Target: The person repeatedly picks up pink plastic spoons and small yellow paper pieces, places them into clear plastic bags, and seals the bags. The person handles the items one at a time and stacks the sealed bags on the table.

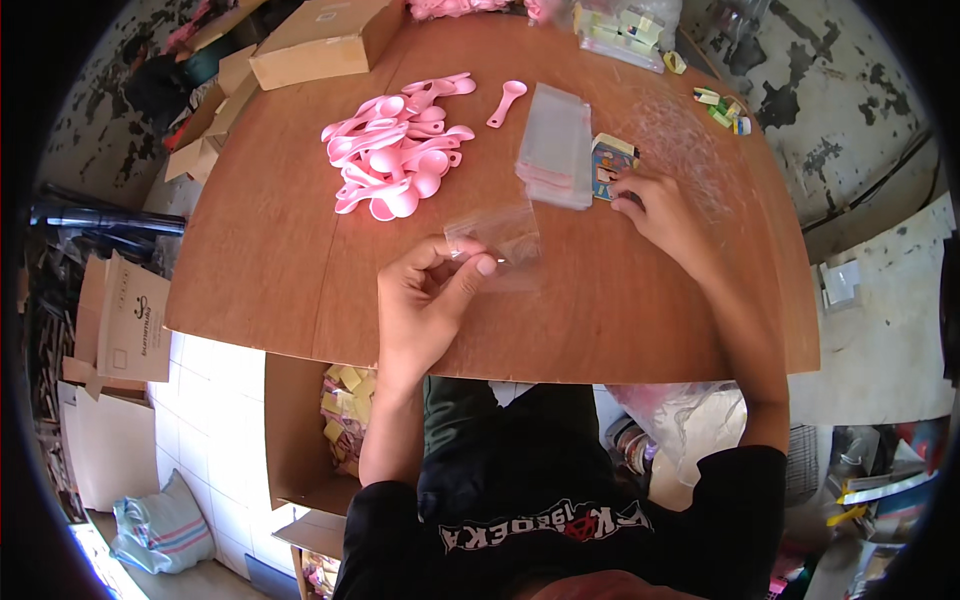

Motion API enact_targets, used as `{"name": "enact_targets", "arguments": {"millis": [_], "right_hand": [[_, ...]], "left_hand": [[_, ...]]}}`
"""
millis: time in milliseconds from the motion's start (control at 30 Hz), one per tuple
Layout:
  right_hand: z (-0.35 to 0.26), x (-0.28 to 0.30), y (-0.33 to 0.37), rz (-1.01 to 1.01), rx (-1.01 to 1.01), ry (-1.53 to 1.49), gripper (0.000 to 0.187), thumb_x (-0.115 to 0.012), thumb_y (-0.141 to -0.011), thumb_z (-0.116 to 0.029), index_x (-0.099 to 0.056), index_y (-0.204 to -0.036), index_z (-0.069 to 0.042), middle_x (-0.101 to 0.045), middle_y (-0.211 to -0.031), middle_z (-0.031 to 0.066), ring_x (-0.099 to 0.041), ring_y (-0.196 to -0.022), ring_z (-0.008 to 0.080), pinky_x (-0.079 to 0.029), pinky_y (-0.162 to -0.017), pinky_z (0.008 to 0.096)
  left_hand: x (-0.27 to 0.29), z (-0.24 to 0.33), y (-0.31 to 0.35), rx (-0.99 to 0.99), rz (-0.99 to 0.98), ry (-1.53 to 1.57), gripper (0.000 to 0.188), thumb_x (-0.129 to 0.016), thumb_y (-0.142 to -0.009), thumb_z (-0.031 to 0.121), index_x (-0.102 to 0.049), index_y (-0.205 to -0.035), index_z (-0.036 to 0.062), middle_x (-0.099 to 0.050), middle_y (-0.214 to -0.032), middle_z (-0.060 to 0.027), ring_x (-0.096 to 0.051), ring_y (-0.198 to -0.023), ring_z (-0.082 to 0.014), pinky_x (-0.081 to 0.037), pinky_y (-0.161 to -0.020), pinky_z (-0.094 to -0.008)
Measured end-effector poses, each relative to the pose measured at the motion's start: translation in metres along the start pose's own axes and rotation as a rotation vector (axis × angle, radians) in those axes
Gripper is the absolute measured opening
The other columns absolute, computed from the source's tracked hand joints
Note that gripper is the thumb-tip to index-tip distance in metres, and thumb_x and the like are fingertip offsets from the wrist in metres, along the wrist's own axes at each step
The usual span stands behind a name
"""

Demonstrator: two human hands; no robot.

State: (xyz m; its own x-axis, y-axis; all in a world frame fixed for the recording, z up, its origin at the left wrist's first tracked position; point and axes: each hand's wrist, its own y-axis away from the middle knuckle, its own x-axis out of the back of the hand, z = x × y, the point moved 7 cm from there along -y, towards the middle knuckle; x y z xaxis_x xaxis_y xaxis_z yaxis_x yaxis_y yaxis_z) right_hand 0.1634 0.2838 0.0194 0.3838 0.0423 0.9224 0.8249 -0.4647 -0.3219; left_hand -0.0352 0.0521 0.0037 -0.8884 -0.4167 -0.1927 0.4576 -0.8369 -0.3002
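My left hand (430, 290) pinches a small clear plastic bag (518, 240) between thumb and fingers, above the near middle of the table. My right hand (655, 208) has its thumb and fingers closed at the lower right corner of a small stack of colourful printed cards (606, 170); its fingertips partly cover the top card. Just left of the cards lies a flat pile of clear plastic bags (556, 145). A heap of pink plastic spoons (395, 155) spreads beyond my left hand, and a single pink spoon (508, 102) lies apart from it.
The brown wooden table (270, 240) carries a cardboard box (325, 42) at the far left. Clear plastic scraps (680, 145) and small yellow-green pieces (722, 110) lie on the right. Below the near edge, an open carton (300, 440) holds packed pieces.
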Motion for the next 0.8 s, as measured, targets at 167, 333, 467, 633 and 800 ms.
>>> {"name": "enact_targets", "arguments": {"millis": [167,333,467,633,800], "right_hand": [[-0.022,0.025,0.013,0.278,0.029,0.159,0.017,-0.071,-0.088,-0.001,-0.069,-0.105,-0.001,-0.071,-0.095,0.0135,-0.069,-0.075,0.0266,-0.054,-0.069,0.0348],[-0.084,0.082,0.031,0.587,-0.003,-0.344,0.008,-0.072,-0.089,-0.001,-0.070,-0.097,0.002,-0.071,-0.086,0.0106,-0.068,-0.077,0.0189,-0.053,-0.070,0.0295],[-0.113,0.086,0.024,0.555,0.050,-0.596,0.008,-0.072,-0.090,-0.001,-0.071,-0.096,0.003,-0.071,-0.086,0.0074,-0.065,-0.078,0.0111,-0.051,-0.071,0.0251],[-0.113,0.084,0.004,0.494,0.104,-0.573,0.008,-0.071,-0.091,-0.004,-0.071,-0.096,0.002,-0.071,-0.085,0.0071,-0.064,-0.077,0.0110,-0.050,-0.071,0.0247],[-0.104,0.067,-0.008,0.269,0.089,-0.659,0.010,-0.071,-0.093,-0.008,-0.071,-0.095,0.001,-0.070,-0.083,0.0049,-0.060,-0.073,0.0093,-0.047,-0.067,0.0241]], "left_hand": [[0.003,-0.004,0.000,0.080,0.058,0.042,0.011,-0.071,-0.092,-0.001,-0.069,-0.103,-0.0040,-0.073,-0.097,-0.0073,-0.068,-0.089,-0.0106,-0.054,-0.083,-0.0252],[-0.001,-0.011,-0.004,0.091,0.051,-0.052,0.011,-0.071,-0.091,-0.001,-0.071,-0.102,-0.0045,-0.073,-0.096,-0.0065,-0.068,-0.088,-0.0104,-0.055,-0.081,-0.0255],[-0.013,-0.005,-0.002,0.109,-0.045,-0.091,0.012,-0.071,-0.091,-0.002,-0.070,-0.103,-0.0043,-0.073,-0.094,-0.0077,-0.069,-0.088,-0.0121,-0.055,-0.082,-0.0265],[-0.019,0.004,0.002,0.107,-0.098,-0.129,0.013,-0.072,-0.091,-0.002,-0.070,-0.104,-0.0050,-0.074,-0.095,-0.0082,-0.068,-0.088,-0.0114,-0.054,-0.082,-0.0259],[-0.014,0.007,0.002,0.142,-0.089,-0.193,0.014,-0.071,-0.091,-0.003,-0.070,-0.105,-0.0063,-0.074,-0.096,-0.0085,-0.068,-0.089,-0.0107,-0.054,-0.081,-0.0253]]}}
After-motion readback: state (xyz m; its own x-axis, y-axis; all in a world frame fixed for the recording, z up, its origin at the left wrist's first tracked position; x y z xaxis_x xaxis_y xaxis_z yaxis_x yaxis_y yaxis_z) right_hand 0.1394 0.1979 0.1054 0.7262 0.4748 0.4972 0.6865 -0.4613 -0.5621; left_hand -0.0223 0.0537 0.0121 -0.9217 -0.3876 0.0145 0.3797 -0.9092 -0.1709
